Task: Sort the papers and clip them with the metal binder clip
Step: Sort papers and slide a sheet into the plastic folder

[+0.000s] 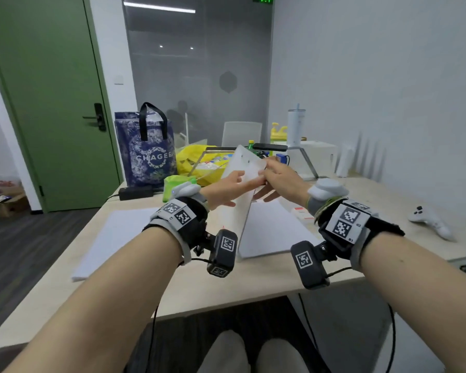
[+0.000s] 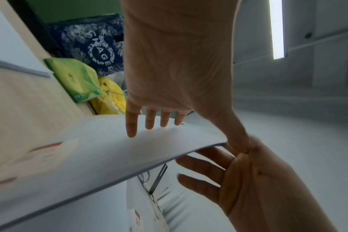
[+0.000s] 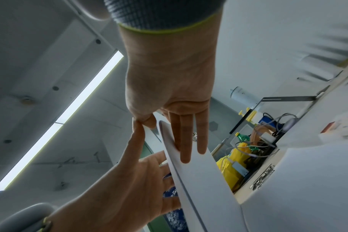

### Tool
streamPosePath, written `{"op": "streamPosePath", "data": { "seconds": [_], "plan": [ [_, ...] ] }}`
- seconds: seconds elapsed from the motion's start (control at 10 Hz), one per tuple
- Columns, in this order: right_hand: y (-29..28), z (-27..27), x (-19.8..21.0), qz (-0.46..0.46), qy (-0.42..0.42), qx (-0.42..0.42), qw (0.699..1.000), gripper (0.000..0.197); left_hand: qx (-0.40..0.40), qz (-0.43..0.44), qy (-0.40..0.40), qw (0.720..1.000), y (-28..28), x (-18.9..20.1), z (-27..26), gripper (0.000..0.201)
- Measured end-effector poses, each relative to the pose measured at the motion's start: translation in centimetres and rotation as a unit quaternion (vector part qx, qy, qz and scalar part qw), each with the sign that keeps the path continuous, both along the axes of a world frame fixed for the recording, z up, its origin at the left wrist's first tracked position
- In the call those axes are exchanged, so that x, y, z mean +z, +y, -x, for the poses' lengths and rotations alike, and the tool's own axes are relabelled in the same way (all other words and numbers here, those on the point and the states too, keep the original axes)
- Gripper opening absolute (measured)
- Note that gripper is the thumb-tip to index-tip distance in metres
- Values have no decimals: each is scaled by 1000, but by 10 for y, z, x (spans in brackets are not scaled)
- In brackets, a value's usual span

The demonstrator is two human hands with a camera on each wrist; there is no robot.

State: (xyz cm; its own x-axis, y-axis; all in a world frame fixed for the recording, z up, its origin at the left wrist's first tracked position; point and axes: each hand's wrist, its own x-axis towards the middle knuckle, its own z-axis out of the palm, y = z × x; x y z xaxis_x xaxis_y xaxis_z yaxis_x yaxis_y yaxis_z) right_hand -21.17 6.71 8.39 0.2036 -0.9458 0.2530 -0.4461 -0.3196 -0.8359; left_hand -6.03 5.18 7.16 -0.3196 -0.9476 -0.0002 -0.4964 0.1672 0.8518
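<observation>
Over desk (image 1: 199, 286), both hands' (image 1: 223, 191) (image 1: 280, 181) straight fingers (image 2: 131, 124) sandwich papers (image 1: 237, 219); wrist views show thumbs (image 2: 238, 141) touching.

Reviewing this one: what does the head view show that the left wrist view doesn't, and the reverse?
Head only: the white game controller and the tumbler on the table. Left wrist only: the ceiling light strip and the palm side of the right hand, fingers straight beneath the paper sheaf. Both: the paper sheaf held between the left hand and right hand, and the blue bag behind.
</observation>
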Motion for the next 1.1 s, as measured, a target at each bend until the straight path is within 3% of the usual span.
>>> {"op": "streamPosePath", "data": {
  "seconds": [0.1,0.3,0.6,0.7,0.8,1.0,1.1],
  "plan": [
    [-2,16,-6,6,-6,-39,999,29,5,16,-62,998,-1,-11,13,108],
    [-7,36,-18,1,14,-96,995,29,5,86,-261,961,0,-32,40,118],
    [-19,60,-39,-1,109,-200,974,29,-11,82,-425,902,8,-57,43,97],
    [-24,64,-46,-10,112,-213,971,30,-8,76,-452,889,6,-64,37,96],
    [-27,68,-51,-31,123,-230,965,9,-8,48,-486,873,2,-68,30,95],
    [-27,73,-65,-103,143,-255,951,32,13,22,-522,853,0,-74,17,81],
    [-27,68,-73,-145,144,-249,947,18,15,15,-532,846,-4,-71,0,72]
  ]
}}
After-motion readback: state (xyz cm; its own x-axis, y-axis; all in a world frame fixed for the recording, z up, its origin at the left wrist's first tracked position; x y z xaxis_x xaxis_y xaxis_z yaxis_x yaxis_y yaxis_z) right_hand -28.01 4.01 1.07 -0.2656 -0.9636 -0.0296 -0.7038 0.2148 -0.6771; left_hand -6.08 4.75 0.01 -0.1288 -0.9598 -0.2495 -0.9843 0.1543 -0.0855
